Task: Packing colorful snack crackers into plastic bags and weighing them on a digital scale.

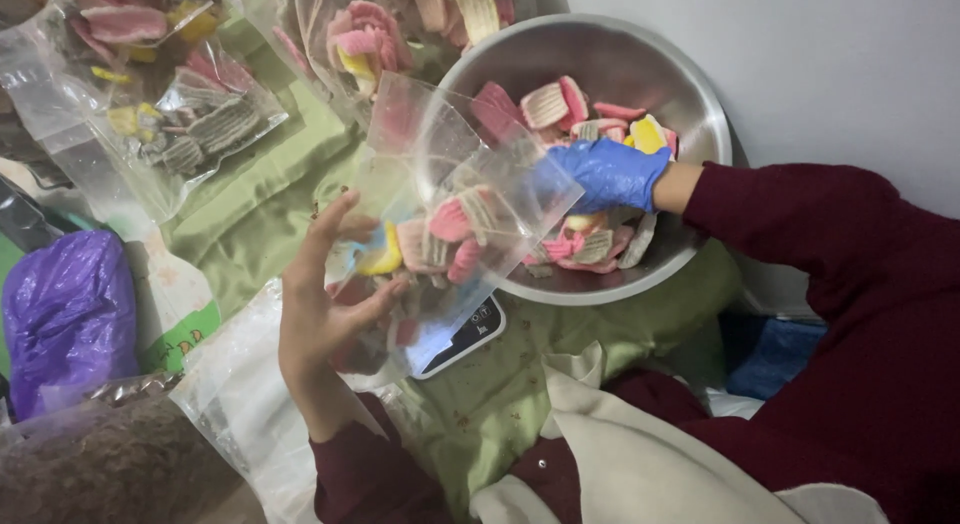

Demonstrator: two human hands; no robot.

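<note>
Hands [330, 314] crowded between bag [450, 214], bowl rim [700, 94]

The left hand [325, 304] is bare and raised in front of the body, palm turned to the right, fingers spread and a little bent, thumb pointing to the right. Its wrist comes out of a dark red sleeve. The right hand [605, 174] wears a blue glove and reaches to the left, fingers curled downward. The right forearm is stretched, also in a dark red sleeve.
</note>
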